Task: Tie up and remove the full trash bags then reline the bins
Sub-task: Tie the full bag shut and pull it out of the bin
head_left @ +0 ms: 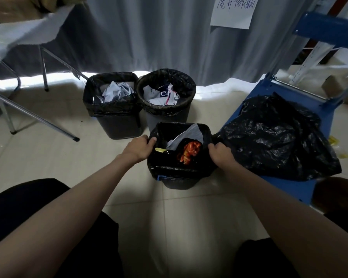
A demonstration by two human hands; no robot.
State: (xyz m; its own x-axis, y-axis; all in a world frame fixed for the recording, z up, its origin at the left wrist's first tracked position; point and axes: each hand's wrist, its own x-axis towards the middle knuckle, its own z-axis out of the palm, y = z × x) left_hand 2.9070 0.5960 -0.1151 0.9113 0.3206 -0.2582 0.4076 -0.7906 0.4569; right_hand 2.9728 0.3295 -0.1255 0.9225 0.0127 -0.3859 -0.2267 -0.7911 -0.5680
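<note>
Head view, one moment. Nearest bin (179, 182), dark, stood on the tiled floor (88, 153) as landmark; its lower body was mostly covered by the black liner (163, 169) folded over the rim. L hand (142, 147) gripped the liner at the bin's left rim, fingers curled over the edge, tips hidden inside. R hand (219, 152) gripped the liner at the right rim, fingers likewise curled, tips not visible. Inside: white paper (186, 136), a red wrapper (190, 152), a small yellow item (161, 150), type unclear. Behind the bin, w/ black liners and crumpled paper: a square bin (117, 125) back-left, a round bin (167, 115) directly behind. Right of the bin, a heap of loose black bags (277, 135) lay on a blue platform (289, 189), partly cut off. Handwritten sheet (232, 12) on the curtain (149, 37) beyond, cropped, illegible.
</note>
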